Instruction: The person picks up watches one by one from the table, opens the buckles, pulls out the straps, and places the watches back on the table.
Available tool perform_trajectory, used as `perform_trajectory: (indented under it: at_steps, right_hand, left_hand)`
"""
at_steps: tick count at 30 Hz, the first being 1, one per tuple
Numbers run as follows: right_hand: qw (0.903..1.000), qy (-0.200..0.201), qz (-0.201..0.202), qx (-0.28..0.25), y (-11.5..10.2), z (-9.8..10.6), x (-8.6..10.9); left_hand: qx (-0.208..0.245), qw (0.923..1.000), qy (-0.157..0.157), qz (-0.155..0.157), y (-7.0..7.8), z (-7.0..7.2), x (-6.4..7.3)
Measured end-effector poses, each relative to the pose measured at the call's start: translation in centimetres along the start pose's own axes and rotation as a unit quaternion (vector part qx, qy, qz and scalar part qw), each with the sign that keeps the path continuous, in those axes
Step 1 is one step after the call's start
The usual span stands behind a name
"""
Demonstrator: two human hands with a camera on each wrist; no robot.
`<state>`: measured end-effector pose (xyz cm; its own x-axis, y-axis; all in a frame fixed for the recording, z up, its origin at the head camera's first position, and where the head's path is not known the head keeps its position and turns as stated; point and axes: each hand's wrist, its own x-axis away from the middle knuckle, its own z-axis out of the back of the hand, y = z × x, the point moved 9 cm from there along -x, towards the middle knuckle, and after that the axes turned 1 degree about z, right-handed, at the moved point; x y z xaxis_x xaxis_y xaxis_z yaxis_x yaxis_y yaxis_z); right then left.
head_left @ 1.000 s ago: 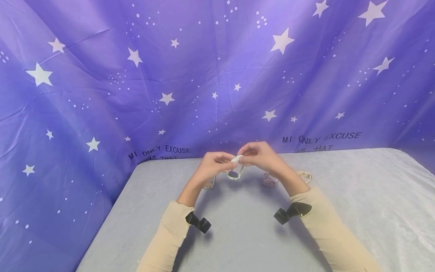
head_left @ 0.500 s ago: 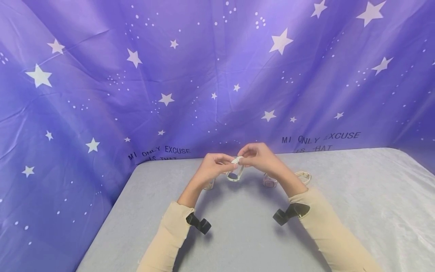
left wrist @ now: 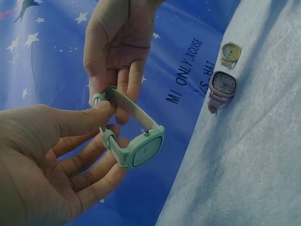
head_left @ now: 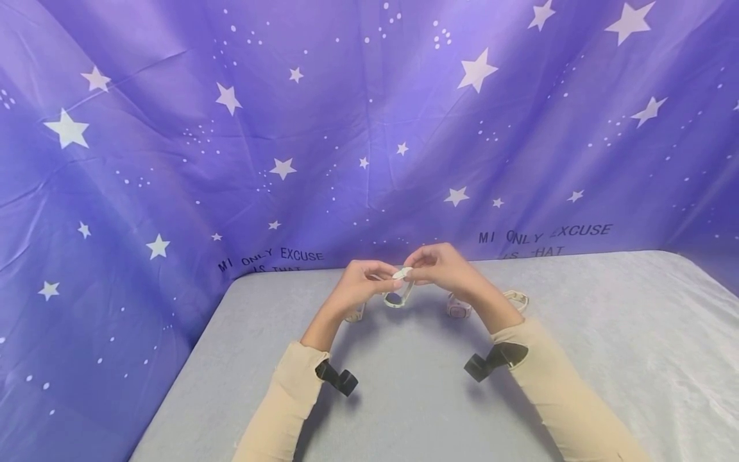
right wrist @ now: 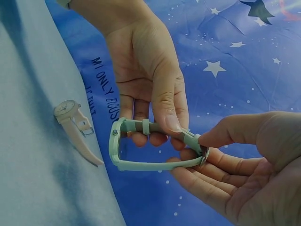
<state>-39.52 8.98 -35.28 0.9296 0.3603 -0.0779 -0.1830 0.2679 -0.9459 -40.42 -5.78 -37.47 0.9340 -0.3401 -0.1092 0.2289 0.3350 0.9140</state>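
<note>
A mint-green wristwatch (left wrist: 146,148) with a squarish case is held up between both hands, its strap forming a loop. My left hand (head_left: 359,282) pinches one strap part between thumb and fingers, beside the loose strap keeper (right wrist: 146,126). At the buckle (right wrist: 204,153), my right hand (head_left: 443,268) pinches the strap, thumb on top and fingers beneath. Both straps meet at this buckle, partly covered by the fingertips. The watch case dangles below the hands in the head view, its dial (head_left: 395,299) dark there.
On the grey cloth-covered table (head_left: 404,385) lie a pink square watch (head_left: 458,308) and a cream-yellow watch (head_left: 516,299) by the right forearm. A pale round-dial watch (right wrist: 67,110) lies near the left wrist. Behind hangs a purple star-patterned curtain (head_left: 346,115).
Both hands stay nearly in place, still pinching the strap. The strap piece at the fingertips has tilted slightly, and the hanging watch case has shifted a little to the left.
</note>
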Motion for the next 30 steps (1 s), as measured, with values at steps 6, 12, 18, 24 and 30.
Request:
perform_trajectory:
  at_steps: [6,12,18,24,30]
  right_hand:
    - [0.9999,0.01,-0.01,0.0,0.2,0.1,0.0]
    - [0.9993,0.027,-0.026,0.004,0.2,0.3,0.0]
    - [0.999,0.024,-0.039,-0.005,0.4,0.3,-0.1]
    - [0.9982,0.01,-0.051,-0.03,0.8,0.5,-0.1]
    - [0.9973,-0.006,-0.053,-0.05,1.1,0.3,-0.2]
  left_hand:
    - [0.001,1.0,-0.001,-0.001,0.0,0.0,0.0]
    - [-0.006,0.9999,0.01,0.006,0.1,0.2,0.0]
    - [-0.009,0.9999,0.003,0.01,0.1,0.2,0.0]
    - [0.0,0.9999,-0.002,0.015,0.0,0.1,0.0]
    - [0.012,0.9998,-0.01,0.015,0.0,0.0,0.1]
